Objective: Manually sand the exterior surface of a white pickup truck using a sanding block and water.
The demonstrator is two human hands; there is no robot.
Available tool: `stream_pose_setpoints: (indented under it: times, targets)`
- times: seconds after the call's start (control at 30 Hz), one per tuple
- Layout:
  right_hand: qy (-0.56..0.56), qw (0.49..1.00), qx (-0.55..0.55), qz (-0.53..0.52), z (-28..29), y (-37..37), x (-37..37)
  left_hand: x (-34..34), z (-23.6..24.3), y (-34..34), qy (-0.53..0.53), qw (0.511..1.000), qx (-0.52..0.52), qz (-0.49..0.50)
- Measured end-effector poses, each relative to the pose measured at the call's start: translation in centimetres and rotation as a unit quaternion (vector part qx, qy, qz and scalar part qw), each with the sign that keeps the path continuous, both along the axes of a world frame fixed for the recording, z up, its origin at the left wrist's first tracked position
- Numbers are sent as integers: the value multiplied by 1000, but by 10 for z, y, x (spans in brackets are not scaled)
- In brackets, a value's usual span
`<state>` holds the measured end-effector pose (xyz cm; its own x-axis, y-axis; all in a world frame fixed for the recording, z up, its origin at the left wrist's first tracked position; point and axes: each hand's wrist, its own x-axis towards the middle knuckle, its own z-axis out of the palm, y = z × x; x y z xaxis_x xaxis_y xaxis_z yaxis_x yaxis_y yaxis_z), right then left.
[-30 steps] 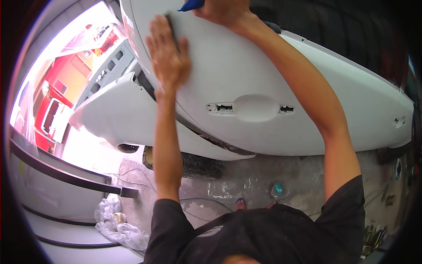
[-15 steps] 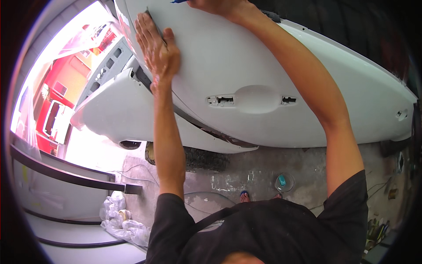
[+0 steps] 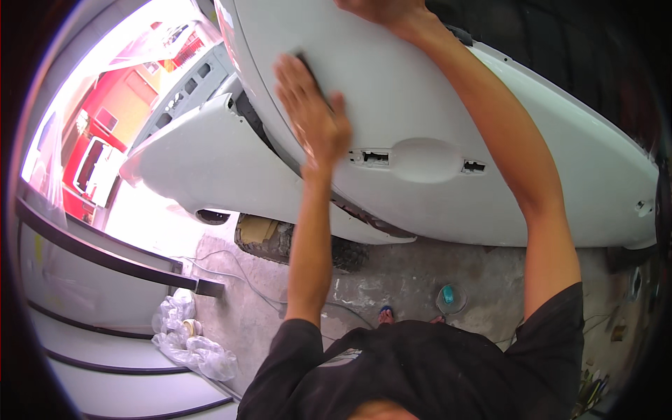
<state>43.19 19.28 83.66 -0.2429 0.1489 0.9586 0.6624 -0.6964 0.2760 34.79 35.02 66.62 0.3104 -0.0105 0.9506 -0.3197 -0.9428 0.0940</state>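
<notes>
Near a white car door's [image 3: 399, 84] front edge, your left hand [image 3: 311, 115] lies flat, unclenched, over a dark pad [image 3: 313, 75]; your cropped right hand's [image 3: 386, 8] grip cannot be told.

Door panel [image 3: 392, 84], upper centre: painted metal by the look, white, smooth, low sheen; handle recess [image 3: 425, 161] same finish. Fender [image 3: 189, 143], left of centre: white, smooth, soft gloss. Dark pad [image 3: 312, 75], upper left of centre: looks matt, material unclear, blurred. Tyre [image 3: 277, 245], centre left: black rubber, rough tread; brown paper or card [image 3: 256, 228] in it, matt. Floor [image 3: 462, 262], lower centre: rough concrete, dull, stained. T-shirt [image 3: 448, 364], bottom centre: dark matt cloth. Sheeting [image 3: 213, 360], lower left: clear thin plastic, crinkled, shiny. Tub [image 3: 460, 304], lower right of centre: see-through, plastic-looking.
</notes>
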Motion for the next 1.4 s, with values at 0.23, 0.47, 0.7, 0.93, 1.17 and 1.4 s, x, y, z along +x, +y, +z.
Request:
stream_pose_setpoints:
  times: [0.23,0.47,0.7,0.93,1.17,1.4]
  targets:
    - [-7,999,9,46,-3,26,-1,1,50,50,25,999,35,27]
    - [20,998,-17,51,-6,10,2,-22,-58,-14,51,998,9,18]
    - [-4,996,-80,26,4,18,-10,15,96,60,-11,999,-5,31]
    - [41,996,-75,-12,-9,3,-5,-27,-33,-51,90,993,70,-38]
    - [115,985,-106,69,-6,15,-2,27,101,18,-33,999,20,31]
    - [283,948,-141,-25,29,46,-24,-1,-5,-67,44,990,131,31]
